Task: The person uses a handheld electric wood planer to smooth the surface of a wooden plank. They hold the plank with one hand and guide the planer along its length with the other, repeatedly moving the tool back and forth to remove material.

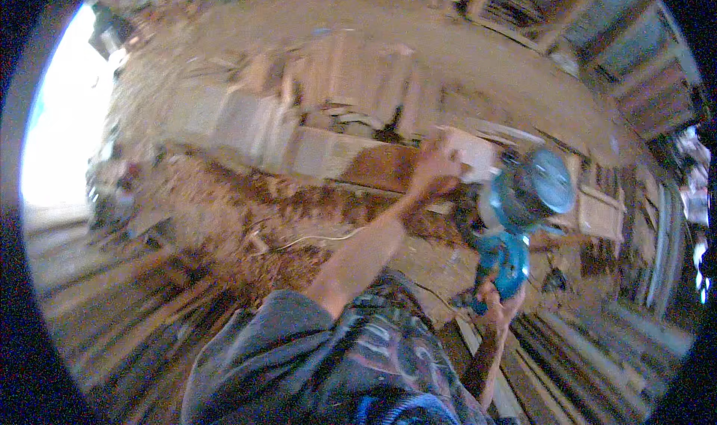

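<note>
Blur smears the left hand [437,163], so whether its fingers touch the pale board [478,154] cannot be told. The teal power tool [515,201] hides its own underside. The lower edge cuts off the dark shirt [373,358]; glare drowns detail in the bright opening [67,141].

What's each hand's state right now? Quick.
Left hand: at the pale piece; blur hides whether its grip is open or closed.
Right hand: closed, holding the teal tool by its handle.
</note>
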Demonstrator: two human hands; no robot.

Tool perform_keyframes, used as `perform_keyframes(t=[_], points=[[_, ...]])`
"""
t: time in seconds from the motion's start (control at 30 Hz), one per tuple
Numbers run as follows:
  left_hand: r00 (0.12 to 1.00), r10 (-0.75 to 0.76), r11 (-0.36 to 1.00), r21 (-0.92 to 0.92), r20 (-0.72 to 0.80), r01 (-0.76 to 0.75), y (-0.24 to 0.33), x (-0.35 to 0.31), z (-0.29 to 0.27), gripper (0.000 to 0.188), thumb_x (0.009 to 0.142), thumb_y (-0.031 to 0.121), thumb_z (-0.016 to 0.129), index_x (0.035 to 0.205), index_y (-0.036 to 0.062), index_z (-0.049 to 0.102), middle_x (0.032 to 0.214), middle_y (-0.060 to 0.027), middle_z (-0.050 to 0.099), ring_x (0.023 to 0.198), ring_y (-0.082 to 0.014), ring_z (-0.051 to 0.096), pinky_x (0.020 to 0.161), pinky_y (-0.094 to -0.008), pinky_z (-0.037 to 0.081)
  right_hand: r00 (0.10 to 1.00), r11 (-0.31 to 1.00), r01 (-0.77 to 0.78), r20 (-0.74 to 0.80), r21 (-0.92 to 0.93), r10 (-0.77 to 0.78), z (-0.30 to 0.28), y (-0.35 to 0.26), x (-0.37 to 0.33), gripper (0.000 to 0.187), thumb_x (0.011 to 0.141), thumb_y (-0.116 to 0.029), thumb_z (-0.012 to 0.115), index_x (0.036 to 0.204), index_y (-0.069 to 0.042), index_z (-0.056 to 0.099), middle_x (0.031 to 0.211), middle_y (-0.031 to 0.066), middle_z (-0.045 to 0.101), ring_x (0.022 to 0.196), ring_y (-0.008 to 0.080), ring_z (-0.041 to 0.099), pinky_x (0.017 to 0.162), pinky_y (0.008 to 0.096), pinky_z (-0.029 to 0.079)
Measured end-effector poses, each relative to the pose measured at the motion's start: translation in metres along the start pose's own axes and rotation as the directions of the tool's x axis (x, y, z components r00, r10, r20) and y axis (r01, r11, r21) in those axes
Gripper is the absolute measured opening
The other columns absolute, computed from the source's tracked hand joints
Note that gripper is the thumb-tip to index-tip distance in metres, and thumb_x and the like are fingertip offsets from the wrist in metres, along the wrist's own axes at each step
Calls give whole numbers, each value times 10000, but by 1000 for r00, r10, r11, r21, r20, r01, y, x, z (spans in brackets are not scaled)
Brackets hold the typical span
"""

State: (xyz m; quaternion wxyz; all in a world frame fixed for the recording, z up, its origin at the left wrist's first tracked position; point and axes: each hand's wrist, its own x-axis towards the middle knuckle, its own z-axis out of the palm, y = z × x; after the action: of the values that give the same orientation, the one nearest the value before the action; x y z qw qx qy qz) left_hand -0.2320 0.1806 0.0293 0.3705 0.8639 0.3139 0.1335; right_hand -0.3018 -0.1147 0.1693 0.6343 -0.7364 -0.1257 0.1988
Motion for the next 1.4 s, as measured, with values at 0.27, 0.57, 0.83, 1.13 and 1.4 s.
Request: perform_keyframes(t=[0.27,0.57,0.83,1.13,1.4], points=[[993,-78,996,-44,-94,74,-9,26,13,517,933,354,569,1333,26,593,1460,-254,444,1393,-475,352,1159,-549,307,970,962,-127,174,-242,172,-4,14,38,369,844,-56,767,1170,-54,593,977,51,664,815,171,642,737,345,546],[992,20,992,-124,-121,-35,-38,37,30,679,985,345,539,1562,72,309,1575,-215,359,1411,-421,389,1162,-462,350,938,883,-258,118,-393,327,-1,11,39,235,819,-74,798,1008,-44,662,908,25,696,834,130,652,749,332,541],[990,-93,954,-295,-106,58,-22,28,12,773,973,406,554,1540,-43,281,1533,-318,369,1427,-447,366,1174,-441,327,947,921,-110,242,-374,211,0,15,41,192,819,-21,736,989,-41,650,894,16,686,834,98,642,751,295,528],[991,-137,923,-363,10,131,-15,24,1,791,938,364,612,1544,-31,293,1581,-285,314,1471,-434,296,1211,-437,278,934,935,-239,201,-263,295,10,7,48,152,832,-19,724,965,-43,655,894,19,685,832,98,642,758,293,529],[993,-118,949,-290,32,122,-13,17,-5,826,934,417,614,1553,-18,283,1594,-266,304,1474,-424,299,1208,-437,287,957,906,-111,203,-408,208,16,4,50,186,836,2,730,993,-50,645,897,21,682,852,112,649,759,298,534]])
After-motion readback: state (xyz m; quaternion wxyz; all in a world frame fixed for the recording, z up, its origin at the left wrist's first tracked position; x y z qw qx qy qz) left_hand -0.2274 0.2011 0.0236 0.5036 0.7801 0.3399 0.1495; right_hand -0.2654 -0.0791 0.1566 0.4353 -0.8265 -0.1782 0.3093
